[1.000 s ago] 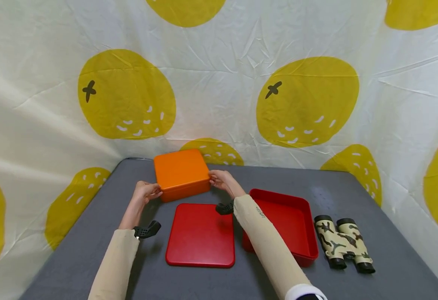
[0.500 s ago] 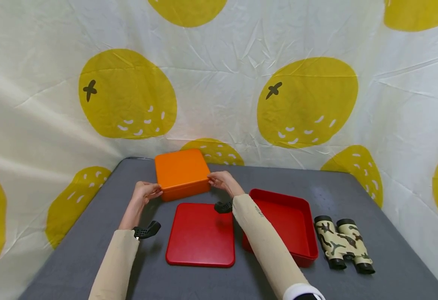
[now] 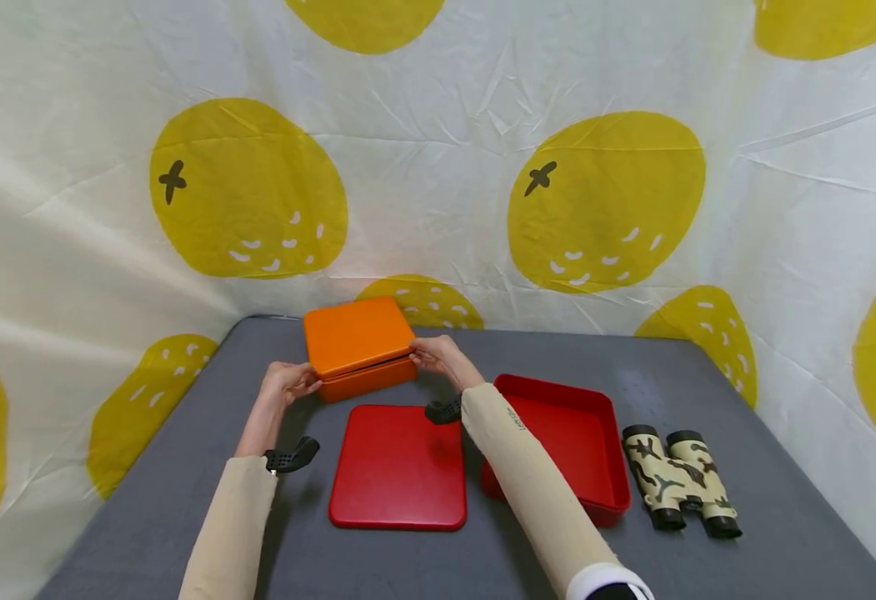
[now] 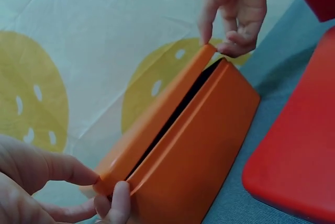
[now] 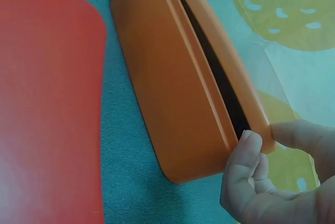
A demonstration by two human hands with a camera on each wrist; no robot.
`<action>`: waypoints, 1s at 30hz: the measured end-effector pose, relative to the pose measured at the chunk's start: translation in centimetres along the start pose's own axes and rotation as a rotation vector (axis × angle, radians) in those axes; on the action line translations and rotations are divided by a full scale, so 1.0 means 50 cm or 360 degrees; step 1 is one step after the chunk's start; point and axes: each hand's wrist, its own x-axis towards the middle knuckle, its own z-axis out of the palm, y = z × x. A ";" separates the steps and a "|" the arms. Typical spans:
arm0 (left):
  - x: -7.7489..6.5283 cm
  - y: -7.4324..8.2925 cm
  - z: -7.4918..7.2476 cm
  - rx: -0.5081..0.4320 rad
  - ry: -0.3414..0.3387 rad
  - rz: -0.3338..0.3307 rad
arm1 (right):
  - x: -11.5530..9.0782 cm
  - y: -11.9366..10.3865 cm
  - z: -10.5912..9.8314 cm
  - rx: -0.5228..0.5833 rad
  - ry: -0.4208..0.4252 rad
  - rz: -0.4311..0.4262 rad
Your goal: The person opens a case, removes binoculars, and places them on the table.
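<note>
An orange box [image 3: 370,380] stands at the far left of the table, its orange lid [image 3: 358,335] lifted a little along the near edge. A dark gap shows between lid and box, wider toward the right corner. My left hand [image 3: 290,383] pinches the lid's near left corner, with the thumb at the seam in the left wrist view. At the near right corner my right hand [image 3: 438,357] pinches the lid [image 5: 238,77], fingers right at the gap. The inside of the orange box is hidden.
A flat red lid [image 3: 398,468] lies in front of the orange box. Beside it, partly behind my right sleeve, stands an open red box [image 3: 610,450]. Camouflage binoculars [image 3: 679,482] lie farther right. A fruit-print curtain [image 3: 430,192] hangs behind the grey table [image 3: 310,542].
The orange lid's near edge has come up from the box, opening a dark gap at the front. My right hand has risen slightly with it; the left hand stays at its corner.
</note>
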 end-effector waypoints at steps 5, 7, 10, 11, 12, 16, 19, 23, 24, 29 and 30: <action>0.007 -0.004 -0.002 0.0017 0.0003 0.0006 | -0.118 -0.038 0.039 0.0082 0.0099 -0.0029; 0.010 -0.006 -0.003 0.0024 0.0016 -0.0001 | -0.197 -0.063 0.061 0.0064 0.0155 -0.0021; 0.011 -0.009 -0.005 0.0005 -0.0005 0.0001 | -0.241 -0.078 0.071 0.0061 0.0145 -0.0013; 0.011 -0.010 -0.005 -0.0003 0.0002 -0.0002 | -0.238 -0.075 0.070 0.0052 0.0142 -0.0029; 0.010 -0.011 -0.005 -0.0012 0.0000 0.0001 | -0.231 -0.071 0.068 0.0067 0.0139 -0.0052; 0.009 -0.016 -0.006 -0.0041 0.0008 0.0016 | -0.028 0.005 0.017 0.0151 0.0070 -0.0150; 0.010 -0.018 -0.007 -0.0052 0.0006 0.0039 | 0.175 0.076 -0.031 0.0208 0.0021 -0.0179; 0.016 -0.022 -0.009 -0.0057 0.0011 0.0056 | 0.284 0.117 -0.051 0.0227 0.0044 -0.0182; 0.017 -0.023 -0.009 -0.0051 0.0011 0.0057 | 0.276 0.115 -0.047 0.0221 0.0061 -0.0188; 0.020 -0.027 -0.013 -0.0073 -0.0008 0.0069 | 0.092 0.062 -0.006 0.0186 0.0063 -0.0284; 0.019 -0.027 -0.013 -0.0084 -0.0015 0.0074 | 0.041 0.045 0.003 0.0186 0.0050 -0.0295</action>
